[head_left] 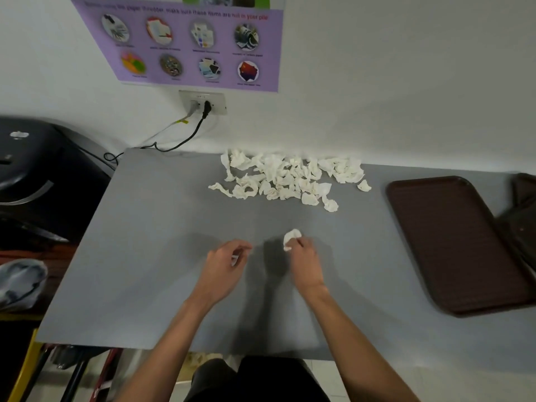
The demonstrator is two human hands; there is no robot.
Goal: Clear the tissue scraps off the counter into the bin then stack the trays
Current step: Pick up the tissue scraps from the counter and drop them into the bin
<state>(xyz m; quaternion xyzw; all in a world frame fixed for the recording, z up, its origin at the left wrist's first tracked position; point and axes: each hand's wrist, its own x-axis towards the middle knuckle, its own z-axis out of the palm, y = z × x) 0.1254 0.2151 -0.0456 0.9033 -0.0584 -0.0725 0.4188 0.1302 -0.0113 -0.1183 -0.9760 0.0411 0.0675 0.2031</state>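
Observation:
A heap of several white tissue scraps point(290, 177) lies at the back of the grey counter point(150, 256), near the wall. My right hand point(304, 264) pinches one crumpled tissue scrap point(291, 238) just above the counter's middle. My left hand point(224, 264) hovers beside it with fingers curled; a small white bit shows between them, too blurred to tell whether it is held. A dark brown tray point(455, 242) lies flat at the right, and a second dark tray point(523, 210) overlaps its far right edge.
A black bin-like machine point(34, 175) stands left of the counter with one scrap on its top. A grey bag point(20, 281) hangs below it. Cables point(179, 140) run from a wall socket point(203, 103) down behind the counter's back left corner.

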